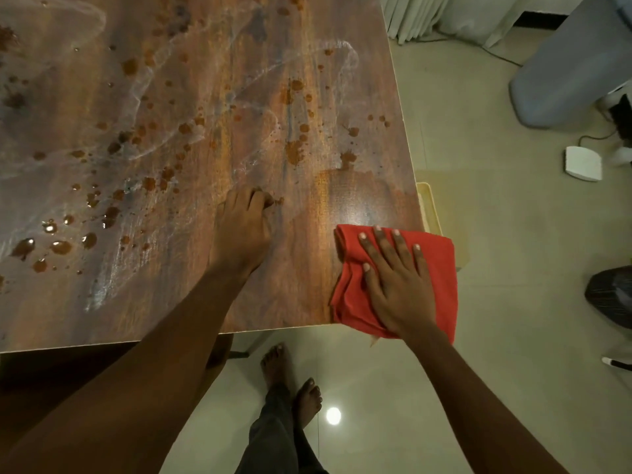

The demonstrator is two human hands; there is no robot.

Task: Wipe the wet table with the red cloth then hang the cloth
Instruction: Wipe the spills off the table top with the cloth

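Observation:
A brown wooden table (191,107) fills the upper left, speckled with water drops and pale wipe streaks; larger puddles (51,242) lie at its left. The red cloth (441,265) is bunched flat on the table's near right corner, hanging slightly over the edges. My right hand (396,285) presses flat on the cloth, fingers spread. My left hand (244,230) rests on the table to the left of the cloth, fingers curled down against the wood, holding nothing.
Pale tiled floor (496,206) lies right of and below the table. On it are a white box (583,163), a grey covered object (574,70), a black bag (612,295) and curtains (427,15). My bare feet (290,381) stand near the table's front edge.

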